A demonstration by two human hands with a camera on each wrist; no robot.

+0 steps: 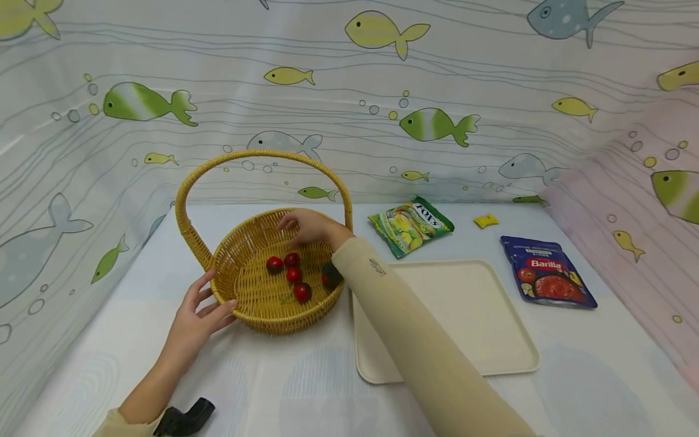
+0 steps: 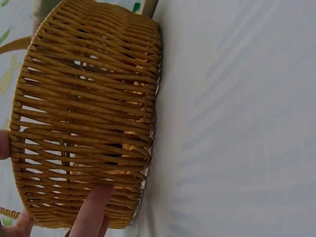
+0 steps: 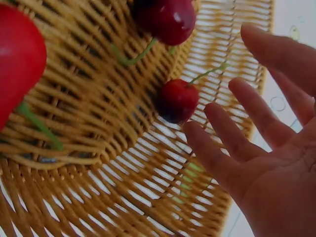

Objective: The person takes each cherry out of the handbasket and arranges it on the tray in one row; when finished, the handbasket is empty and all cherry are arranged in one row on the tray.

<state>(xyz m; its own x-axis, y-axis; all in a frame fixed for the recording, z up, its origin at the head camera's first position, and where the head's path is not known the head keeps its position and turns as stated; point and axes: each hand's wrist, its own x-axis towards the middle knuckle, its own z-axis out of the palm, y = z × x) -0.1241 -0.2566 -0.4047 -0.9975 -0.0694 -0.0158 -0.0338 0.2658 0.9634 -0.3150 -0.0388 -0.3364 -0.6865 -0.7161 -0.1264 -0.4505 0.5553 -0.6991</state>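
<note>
A round wicker basket (image 1: 256, 309) with a tall arched handle stands on the table's left half. Inside it lie several red cherries (image 1: 302, 292), some with green stems; the right wrist view shows one cherry (image 3: 177, 100) close to the fingertips. My left hand (image 1: 198, 312) holds the basket's near left rim, thumb on the edge; in the left wrist view a finger (image 2: 93, 210) presses its outer wall. Over the basket's far side hovers my right hand (image 1: 308, 227), its fingers (image 3: 261, 111) spread and holding nothing. My right forearm covers part of the basket's right side.
Right of the basket lies a cream tray (image 1: 464, 315), partly under my right sleeve. Behind it is a green Fox's candy bag (image 1: 412, 226), with a small yellow wrapped candy (image 1: 486, 221) farther right. A blue Barilla pouch (image 1: 548, 271) lies at the right. Fish-print curtains surround the table.
</note>
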